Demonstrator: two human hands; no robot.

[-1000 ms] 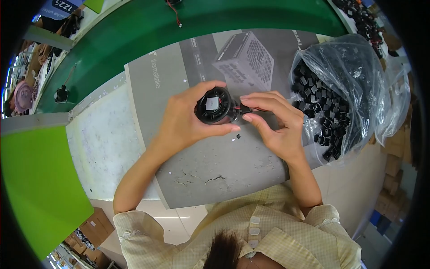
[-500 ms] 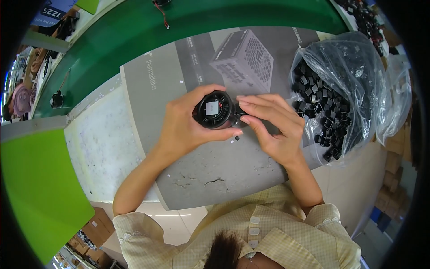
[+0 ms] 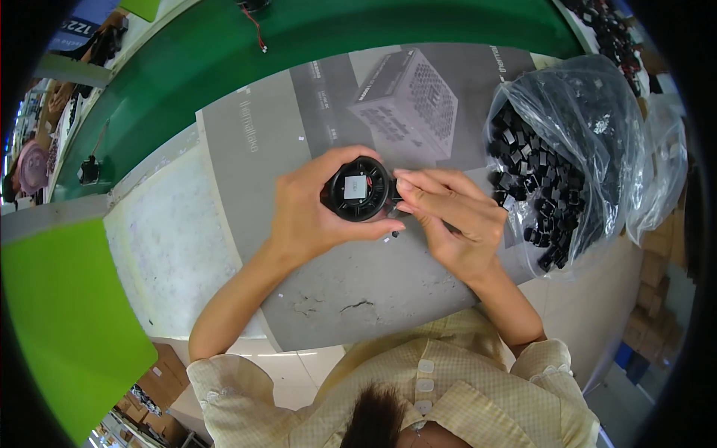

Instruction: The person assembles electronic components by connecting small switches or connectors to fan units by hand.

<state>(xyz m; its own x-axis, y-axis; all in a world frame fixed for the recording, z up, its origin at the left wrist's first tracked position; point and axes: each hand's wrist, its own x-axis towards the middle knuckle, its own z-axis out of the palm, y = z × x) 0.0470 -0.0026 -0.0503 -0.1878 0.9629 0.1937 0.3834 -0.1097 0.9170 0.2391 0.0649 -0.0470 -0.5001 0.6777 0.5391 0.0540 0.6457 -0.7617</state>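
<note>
My left hand (image 3: 310, 213) grips a small round black fan (image 3: 357, 189) with a pale square label at its hub, held above a grey printed sheet (image 3: 314, 276). My right hand (image 3: 448, 216) is pressed against the fan's right edge, fingers pinched there on something too small to make out. A tiny black piece (image 3: 394, 234) shows just below the fan, between the two hands.
A clear plastic bag (image 3: 590, 142) full of several small black parts lies at the right. A green belt (image 3: 187, 67) runs along the back, with a black part (image 3: 88, 170) at its left end. A green panel (image 3: 60, 321) stands at the left. Cardboard boxes (image 3: 653, 299) at far right.
Both hands and the fan have stayed nearly in place. My right fingers have shifted slightly along the fan's right edge.
</note>
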